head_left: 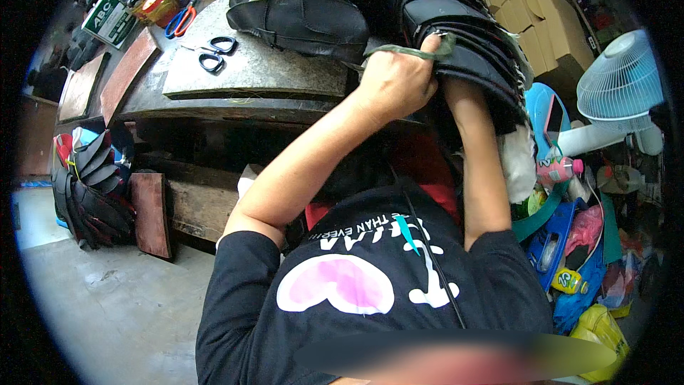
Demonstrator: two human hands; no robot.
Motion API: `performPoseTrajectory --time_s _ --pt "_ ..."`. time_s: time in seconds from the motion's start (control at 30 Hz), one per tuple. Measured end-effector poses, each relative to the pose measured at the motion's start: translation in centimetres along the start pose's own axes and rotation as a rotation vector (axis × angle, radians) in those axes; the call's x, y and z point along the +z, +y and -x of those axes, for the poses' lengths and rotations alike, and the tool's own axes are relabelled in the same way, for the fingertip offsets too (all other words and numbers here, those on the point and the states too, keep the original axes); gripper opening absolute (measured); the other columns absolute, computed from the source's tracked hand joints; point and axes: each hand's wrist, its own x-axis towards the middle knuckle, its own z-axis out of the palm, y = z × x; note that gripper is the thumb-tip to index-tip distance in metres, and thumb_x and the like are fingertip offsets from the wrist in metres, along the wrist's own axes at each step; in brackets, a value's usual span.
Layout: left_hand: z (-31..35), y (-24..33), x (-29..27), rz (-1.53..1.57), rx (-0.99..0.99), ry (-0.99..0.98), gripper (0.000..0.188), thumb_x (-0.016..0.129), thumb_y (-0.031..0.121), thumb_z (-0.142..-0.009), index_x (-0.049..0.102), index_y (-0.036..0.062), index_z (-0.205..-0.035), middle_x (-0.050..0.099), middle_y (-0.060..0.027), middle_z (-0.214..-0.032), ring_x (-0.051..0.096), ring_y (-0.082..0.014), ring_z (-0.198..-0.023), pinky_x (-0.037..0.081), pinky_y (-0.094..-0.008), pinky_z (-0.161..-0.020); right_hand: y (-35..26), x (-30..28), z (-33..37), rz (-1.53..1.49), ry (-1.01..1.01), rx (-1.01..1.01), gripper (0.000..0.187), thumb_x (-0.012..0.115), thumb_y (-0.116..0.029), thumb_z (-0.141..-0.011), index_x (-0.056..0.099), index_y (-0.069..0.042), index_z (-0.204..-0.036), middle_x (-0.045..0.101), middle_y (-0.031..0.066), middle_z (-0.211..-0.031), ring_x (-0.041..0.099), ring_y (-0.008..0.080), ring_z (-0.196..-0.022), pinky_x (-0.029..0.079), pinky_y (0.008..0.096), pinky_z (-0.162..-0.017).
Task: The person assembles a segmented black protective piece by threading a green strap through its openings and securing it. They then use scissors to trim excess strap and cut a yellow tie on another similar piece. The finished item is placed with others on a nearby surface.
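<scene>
A long curved row of nested black leather pieces that look like shoe uppers [445, 11] lies across the far side of the bench. My left hand [399, 80] is closed in front of it, its thumb pressing a dark green strip [410, 52] that looks like cloth. A thin pointed end shows beside that hand, too small to name. My right hand [462, 93] reaches into the near end of the row; its fingers are hidden among the black pieces. One end of the row [296, 18] rests on a grey stone slab [249, 75].
Dark-handled scissors [214, 53] lie on the slab, and red-and-blue-handled scissors [182, 21] are behind. Reddish boards [130, 75] lean left. Another black bundle [92, 189] stands low left. Cardboard boxes [531, 11], a fan [620, 82], a pink bottle [559, 170] and bags are at right.
</scene>
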Motion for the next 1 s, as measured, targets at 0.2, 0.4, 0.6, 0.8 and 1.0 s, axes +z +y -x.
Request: performPoseTrajectory --time_s 0.2,0.4,0.6,0.8,1.0 --pt "-0.2 -0.3 1.6 -0.008 -0.033 0.203 0.03 0.054 0.012 -0.083 0.048 0.0004 -0.111 0.065 -0.0151 -0.067 0.067 -0.0314 -0.06 0.052 -0.0399 -0.051 -5.4 -7.2 5.5 0.279 -0.426 -0.094 0.023 0.062 -0.014 -0.091 0.066 -0.001 -0.11 0.066 0.0194 -0.113 0.061 0.0333 -0.107 0.044 0.0417 -0.097" --pt "0.2 -0.3 1.1 0.066 -0.05 0.217 0.036 0.059 0.013 -0.08 0.047 0.0016 -0.112 0.065 -0.0151 -0.07 0.067 -0.0315 -0.062 0.052 -0.0402 -0.052 -5.0 -7.4 6.9 -0.52 -0.292 0.083 0.027 0.058 -0.018 -0.094 0.066 -0.002 -0.116 0.067 0.0112 -0.113 0.06 0.02 -0.108 0.041 0.0318 -0.098" --pt "1.0 -0.7 1.3 0.115 -0.055 0.199 0.054 0.069 0.013 -0.073 0.045 0.0085 -0.121 0.066 -0.0144 -0.076 0.066 -0.0331 -0.066 0.051 -0.0418 -0.054 -4.2 -7.9 6.8 -0.71 -0.409 0.418 0.03 0.052 -0.027 -0.099 0.067 -0.002 -0.102 0.066 0.0055 -0.09 0.06 0.0176 -0.089 0.043 0.0315 -0.09" --pt "0.7 -0.6 1.5 0.13 -0.072 0.25 0.045 0.065 0.01 -0.074 0.049 0.0093 -0.117 0.064 -0.0134 -0.073 0.065 -0.0327 -0.063 0.05 -0.0424 -0.053 -6.5 -8.7 6.4 -0.391 -0.623 -0.242 0.01 0.066 -0.016 -0.079 0.066 -0.006 -0.082 0.066 0.0084 -0.086 0.06 0.0246 -0.081 0.045 0.0367 -0.085" --pt "0.7 -0.8 1.9 0.076 -0.044 0.234 0.043 0.063 0.011 -0.076 0.049 0.01 -0.117 0.063 -0.0117 -0.075 0.064 -0.0302 -0.062 0.049 -0.0404 -0.051 -8.8 -10.0 5.4 -0.914 -0.593 0.239 0.074 0.041 -0.055 -0.097 0.042 0.01 -0.131 0.069 0.0134 -0.074 0.059 0.0153 -0.057 0.047 0.0327 -0.085"
